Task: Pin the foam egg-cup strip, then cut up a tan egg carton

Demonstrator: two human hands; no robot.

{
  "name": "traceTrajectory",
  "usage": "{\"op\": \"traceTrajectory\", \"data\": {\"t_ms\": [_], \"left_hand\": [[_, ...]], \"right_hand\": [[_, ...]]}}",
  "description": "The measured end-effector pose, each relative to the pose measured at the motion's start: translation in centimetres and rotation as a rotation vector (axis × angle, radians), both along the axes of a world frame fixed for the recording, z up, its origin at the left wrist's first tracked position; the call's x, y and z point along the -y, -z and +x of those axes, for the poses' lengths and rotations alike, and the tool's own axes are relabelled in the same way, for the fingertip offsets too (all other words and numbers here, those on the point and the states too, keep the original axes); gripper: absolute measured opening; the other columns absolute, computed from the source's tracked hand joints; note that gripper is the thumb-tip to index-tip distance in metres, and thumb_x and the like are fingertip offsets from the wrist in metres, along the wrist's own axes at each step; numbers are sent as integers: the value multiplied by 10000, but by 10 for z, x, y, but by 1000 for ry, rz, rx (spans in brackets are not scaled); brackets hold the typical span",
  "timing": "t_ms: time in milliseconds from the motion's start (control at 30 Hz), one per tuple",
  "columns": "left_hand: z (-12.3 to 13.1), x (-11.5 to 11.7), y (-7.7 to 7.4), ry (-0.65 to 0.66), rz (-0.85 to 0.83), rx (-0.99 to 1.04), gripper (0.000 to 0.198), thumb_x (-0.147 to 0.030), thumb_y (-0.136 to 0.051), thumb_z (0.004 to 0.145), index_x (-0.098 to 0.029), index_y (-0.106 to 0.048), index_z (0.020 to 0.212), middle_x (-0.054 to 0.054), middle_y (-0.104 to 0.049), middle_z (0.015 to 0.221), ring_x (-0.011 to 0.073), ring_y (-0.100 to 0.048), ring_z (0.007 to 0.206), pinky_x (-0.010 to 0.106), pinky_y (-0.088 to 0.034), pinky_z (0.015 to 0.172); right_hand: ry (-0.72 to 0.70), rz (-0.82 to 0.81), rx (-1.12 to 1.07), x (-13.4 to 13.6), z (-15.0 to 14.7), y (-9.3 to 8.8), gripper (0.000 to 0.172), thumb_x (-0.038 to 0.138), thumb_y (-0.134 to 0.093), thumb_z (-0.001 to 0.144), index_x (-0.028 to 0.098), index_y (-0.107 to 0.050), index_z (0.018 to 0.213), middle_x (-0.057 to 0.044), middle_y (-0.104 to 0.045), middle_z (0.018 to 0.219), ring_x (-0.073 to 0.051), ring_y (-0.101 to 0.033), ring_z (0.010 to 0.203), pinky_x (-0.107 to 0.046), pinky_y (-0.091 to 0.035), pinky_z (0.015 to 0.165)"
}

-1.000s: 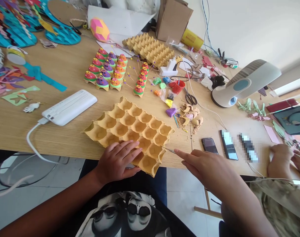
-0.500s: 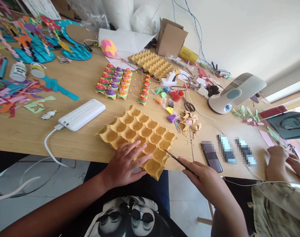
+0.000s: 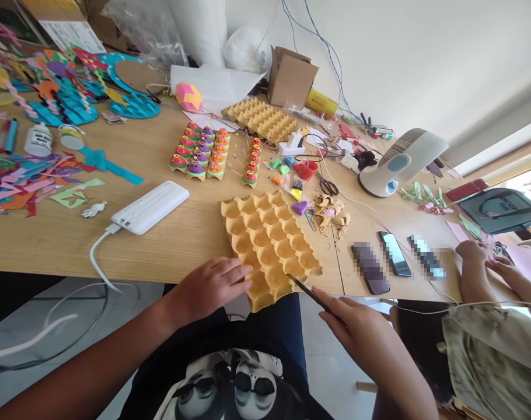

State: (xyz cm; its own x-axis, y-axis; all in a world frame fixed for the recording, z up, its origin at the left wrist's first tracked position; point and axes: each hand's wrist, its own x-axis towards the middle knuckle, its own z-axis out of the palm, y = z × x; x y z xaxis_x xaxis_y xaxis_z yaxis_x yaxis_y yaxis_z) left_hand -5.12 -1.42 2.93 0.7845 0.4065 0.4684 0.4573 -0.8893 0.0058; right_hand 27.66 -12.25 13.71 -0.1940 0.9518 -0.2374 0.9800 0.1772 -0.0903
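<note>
A yellow cardboard egg tray [image 3: 269, 239] lies at the table's near edge, one corner hanging over it. My left hand [image 3: 208, 286] grips the tray's near left edge, fingers curled against it. My right hand [image 3: 357, 332] is closed on a thin dark blade [image 3: 307, 293], whose tip touches the tray's near right edge.
A white power bank [image 3: 150, 199] with its cable lies left of the tray. Painted egg-cup figures [image 3: 199, 154], clay lumps, scissors [image 3: 329, 186], a second egg tray [image 3: 261, 118] and a fan [image 3: 401, 160] stand behind. Phones [image 3: 394, 254] lie to the right, near another person's hands [image 3: 479, 262].
The egg tray has been turned clockwise and shifted right. My left hand went from lying flat on it to gripping its edge. The blade stays at the tray's near right edge.
</note>
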Motion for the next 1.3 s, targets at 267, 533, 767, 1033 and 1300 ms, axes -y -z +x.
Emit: {"op": "traceTrajectory", "data": {"t_ms": [267,533,767,1033,1300], "left_hand": [[-16,12,6,-60,-216,41,475,-228,-583,943,-256,-620,1416,94,-598,1464,315,-478,1413,479,-475,1121],[6,14,20,35,-236,101,463,-330,-636,971,-231,-586,1420,103,-621,1406,286,-509,1368,496,-386,1219],[6,-9,14,60,-249,91,359,-355,-654,953,-223,-671,1286,91,-667,1209,267,-590,1180,468,-456,1110],[3,-22,16,134,-303,99,453,-497,-724,901,-254,-694,1282,71,-680,1123,257,-610,1093,462,-446,1051],[2,-19,20,128,-344,123,438,-464,-720,916,-263,-686,1303,49,-697,1079,255,-597,1141,462,-430,1098]], "right_hand": [[-61,-18,1,20,-31,4,610,134,-425,1004,234,-399,1605,-25,-722,898,-210,-741,700,-312,-527,582],[44,-84,-98,31,-46,15,599,157,-405,1020,228,-370,1614,-50,-731,967,-223,-748,756,-308,-533,618],[184,-116,-256,37,-64,34,547,186,-389,1040,195,-387,1586,-137,-724,1241,-268,-748,1037,-397,-586,904],[258,-136,-256,37,-73,26,540,191,-398,1045,211,-385,1584,-133,-705,1343,-275,-737,1125,-403,-585,929],[294,-160,-299,33,-76,19,540,178,-393,1036,229,-401,1573,-106,-677,1413,-250,-738,1134,-373,-595,913]]}}
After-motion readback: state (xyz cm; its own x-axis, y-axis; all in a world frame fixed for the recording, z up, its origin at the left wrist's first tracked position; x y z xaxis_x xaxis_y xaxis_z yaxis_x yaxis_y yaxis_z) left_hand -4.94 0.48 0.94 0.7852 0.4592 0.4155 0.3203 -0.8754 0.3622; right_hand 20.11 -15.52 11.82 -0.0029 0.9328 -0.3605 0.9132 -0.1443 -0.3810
